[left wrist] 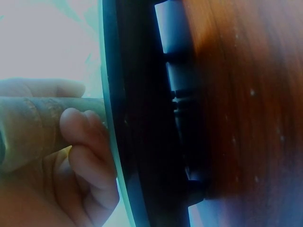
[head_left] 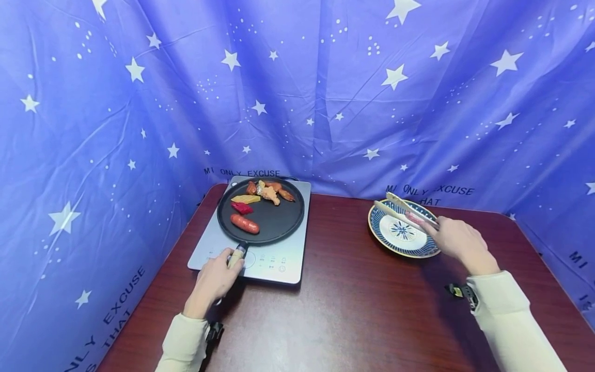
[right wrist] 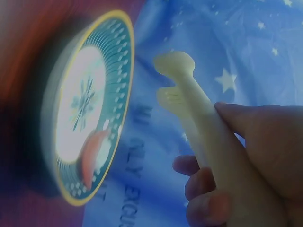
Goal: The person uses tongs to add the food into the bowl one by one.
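Observation:
My left hand (head_left: pixel 216 277) grips the tan handle (head_left: pixel 237 256) of a round black frying pan (head_left: pixel 279 225), which sits on a silver induction cooktop (head_left: pixel 290 263). In the pan lie a sausage (head_left: pixel 245 223), a dark red piece (head_left: pixel 242 207), a yellow piece (head_left: pixel 246 199) and several browned pieces of food (head_left: pixel 269 194) toward the back. My right hand (head_left: pixel 460 240) holds cream-tipped tongs (right wrist: pixel 201 104) above a blue-and-white patterned plate (head_left: pixel 400 249). The tong tips stand apart with nothing between them. A reddish piece of food (right wrist: pixel 93 158) lies inside the plate near its rim.
Both stand on a dark red-brown wooden table (head_left: pixel 344 289), cooktop at left, plate at right. A blue curtain with white stars (head_left: pixel 316 103) hangs behind and beside the table. A dark cable (head_left: pixel 290 178) shows behind the cooktop.

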The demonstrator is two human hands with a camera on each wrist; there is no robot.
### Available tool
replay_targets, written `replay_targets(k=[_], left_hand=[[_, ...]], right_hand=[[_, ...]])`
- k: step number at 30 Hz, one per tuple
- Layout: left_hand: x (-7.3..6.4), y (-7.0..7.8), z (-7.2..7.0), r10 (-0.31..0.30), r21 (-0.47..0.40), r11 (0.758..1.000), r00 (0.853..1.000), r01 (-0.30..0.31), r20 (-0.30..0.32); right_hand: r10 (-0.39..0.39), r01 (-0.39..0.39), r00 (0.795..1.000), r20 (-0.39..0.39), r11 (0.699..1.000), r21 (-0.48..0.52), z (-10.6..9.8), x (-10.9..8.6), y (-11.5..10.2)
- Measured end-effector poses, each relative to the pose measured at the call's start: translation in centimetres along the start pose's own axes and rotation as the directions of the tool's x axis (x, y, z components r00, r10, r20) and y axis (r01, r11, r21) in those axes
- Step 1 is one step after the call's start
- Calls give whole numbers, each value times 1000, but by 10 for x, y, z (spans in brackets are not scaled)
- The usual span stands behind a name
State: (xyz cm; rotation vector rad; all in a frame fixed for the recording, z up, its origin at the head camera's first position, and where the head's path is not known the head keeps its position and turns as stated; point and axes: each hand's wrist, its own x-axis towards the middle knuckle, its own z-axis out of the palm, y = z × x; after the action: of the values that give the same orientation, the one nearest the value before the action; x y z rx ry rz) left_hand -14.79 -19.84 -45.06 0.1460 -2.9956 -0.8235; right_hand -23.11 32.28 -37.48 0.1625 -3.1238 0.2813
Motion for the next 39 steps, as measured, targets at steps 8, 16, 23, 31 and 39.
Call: replay_targets(k=[8,16,23,31,39], left_hand=[[-1,0,0,-1,0,1000,1000,1,1],[0,-1,0,-5,1,1000,1000,5,6],[0,-1,0,-5,-4,1000,1000,5,7],[0,-1,0,-6,-2,1000,1000,7,7],[1,0,0,-4,-6,1000,1000,4,5]], right_hand=[[62,-61,997,43,998,-8,-2,-8,33],[96,-94,994,54,995,-38,-2,-14,51],[98,-94,993,66,994,-54,1,-15,62],[78,-74,994,80,995,-61,6,-13,73],[81,-77,991,107,996,-42,9,-10,77]])
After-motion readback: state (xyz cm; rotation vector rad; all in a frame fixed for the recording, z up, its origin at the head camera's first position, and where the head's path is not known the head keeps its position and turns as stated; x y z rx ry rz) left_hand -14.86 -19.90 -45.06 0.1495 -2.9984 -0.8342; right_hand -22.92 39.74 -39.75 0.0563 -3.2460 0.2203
